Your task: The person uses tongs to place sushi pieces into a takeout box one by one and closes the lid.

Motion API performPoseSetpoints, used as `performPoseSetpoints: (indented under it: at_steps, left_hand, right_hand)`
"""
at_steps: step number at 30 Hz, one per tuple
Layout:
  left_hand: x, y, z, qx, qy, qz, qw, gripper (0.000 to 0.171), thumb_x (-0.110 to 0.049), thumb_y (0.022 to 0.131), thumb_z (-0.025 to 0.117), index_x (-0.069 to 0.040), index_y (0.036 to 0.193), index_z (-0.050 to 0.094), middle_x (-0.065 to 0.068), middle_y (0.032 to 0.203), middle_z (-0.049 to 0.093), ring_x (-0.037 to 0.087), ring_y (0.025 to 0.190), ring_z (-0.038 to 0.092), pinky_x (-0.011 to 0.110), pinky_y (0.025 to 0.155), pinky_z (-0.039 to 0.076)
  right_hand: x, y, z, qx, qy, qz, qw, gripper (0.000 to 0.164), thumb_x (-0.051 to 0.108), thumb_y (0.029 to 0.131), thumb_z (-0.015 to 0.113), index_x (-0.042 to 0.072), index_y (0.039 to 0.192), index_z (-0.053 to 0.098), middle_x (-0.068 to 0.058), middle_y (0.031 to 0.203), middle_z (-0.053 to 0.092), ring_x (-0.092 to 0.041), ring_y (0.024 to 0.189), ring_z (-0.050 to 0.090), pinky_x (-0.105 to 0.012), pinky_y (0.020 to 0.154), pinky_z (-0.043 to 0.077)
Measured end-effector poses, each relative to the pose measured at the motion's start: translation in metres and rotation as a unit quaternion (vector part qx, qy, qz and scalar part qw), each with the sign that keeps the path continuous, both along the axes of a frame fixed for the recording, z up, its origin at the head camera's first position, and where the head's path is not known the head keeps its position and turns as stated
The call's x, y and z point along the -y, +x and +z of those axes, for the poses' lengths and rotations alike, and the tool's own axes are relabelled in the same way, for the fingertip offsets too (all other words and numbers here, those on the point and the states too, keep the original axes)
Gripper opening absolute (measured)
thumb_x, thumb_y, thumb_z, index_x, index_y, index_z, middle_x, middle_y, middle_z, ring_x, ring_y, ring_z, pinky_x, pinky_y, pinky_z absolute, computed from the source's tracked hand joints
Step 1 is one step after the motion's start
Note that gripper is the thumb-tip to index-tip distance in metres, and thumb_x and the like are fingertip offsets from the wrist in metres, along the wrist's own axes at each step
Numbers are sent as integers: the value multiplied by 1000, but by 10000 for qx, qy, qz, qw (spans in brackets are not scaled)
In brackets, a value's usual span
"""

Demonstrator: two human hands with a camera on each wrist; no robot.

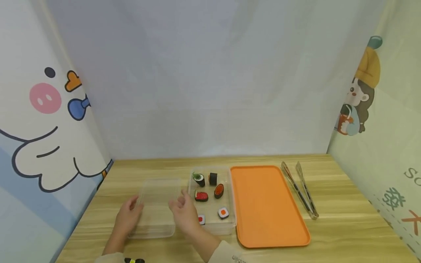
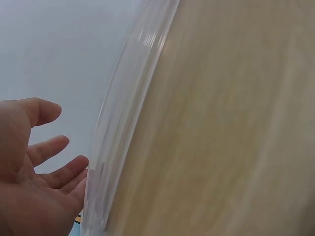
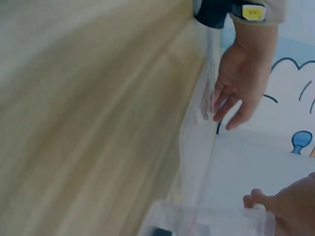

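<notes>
A clear plastic lid lies on the table, left of a clear plastic box. At the lid's left edge is my left hand, its fingers loosely bent; in the left wrist view its fingertips meet the lid's side without curling round it. My right hand hovers between lid and box, over the box's left wall, with nothing seen in it. Inside the box are sushi pieces: a roll with green leaves, a dark roll, two red-topped pieces and white rolls, one partly behind my right hand.
An orange tray stands right beside the box. Metal tongs lie spread apart to the tray's right. Printed curtains enclose the wooden-patterned table at the back and sides.
</notes>
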State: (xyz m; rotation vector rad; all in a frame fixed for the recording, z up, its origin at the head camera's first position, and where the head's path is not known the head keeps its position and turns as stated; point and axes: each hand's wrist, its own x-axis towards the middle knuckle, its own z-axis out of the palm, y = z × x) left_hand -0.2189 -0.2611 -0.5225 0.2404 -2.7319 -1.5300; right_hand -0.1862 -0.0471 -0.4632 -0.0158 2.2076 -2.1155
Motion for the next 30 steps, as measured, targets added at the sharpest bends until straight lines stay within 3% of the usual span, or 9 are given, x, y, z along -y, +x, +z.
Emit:
performPoseSetpoints:
  at_steps: [7, 17, 22, 30]
  left_hand:
    - [2, 1, -1, -6, -103, 110, 9999, 54, -20, 101, 47, 8, 145, 32, 34, 144, 34, 48, 131, 35, 58, 107, 29]
    - [5, 2, 0, -52, -350, 50, 9994, 54, -20, 100, 50, 11, 143, 35, 34, 135, 44, 43, 117, 48, 56, 94, 42]
    - [5, 6, -1, 63, -333, 68, 9994, 54, -20, 100, 50, 11, 142, 36, 31, 132, 46, 40, 112, 50, 51, 89, 44]
    - [4, 3, -3, 136, -302, 207, 9992, 53, -22, 98, 52, 9, 140, 41, 24, 113, 54, 33, 98, 52, 39, 75, 44]
  right_hand:
    - [23, 6, -14, -63, 278, -4, 9996, 70, 21, 92, 66, -8, 145, 32, -31, 135, 46, -46, 124, 46, -55, 99, 42]
    - [43, 7, -40, -229, 959, -985, 9902, 62, 16, 87, 68, -12, 136, 42, -32, 131, 46, -49, 124, 42, -62, 103, 33]
    - [46, 1, -49, -12, 620, -1192, 9909, 59, 11, 87, 66, -14, 135, 42, -34, 130, 45, -51, 125, 40, -61, 105, 31]
    - [48, -6, -51, 472, -44, -1225, 9913, 59, 9, 89, 64, -13, 138, 39, -36, 138, 38, -51, 130, 33, -59, 109, 25]
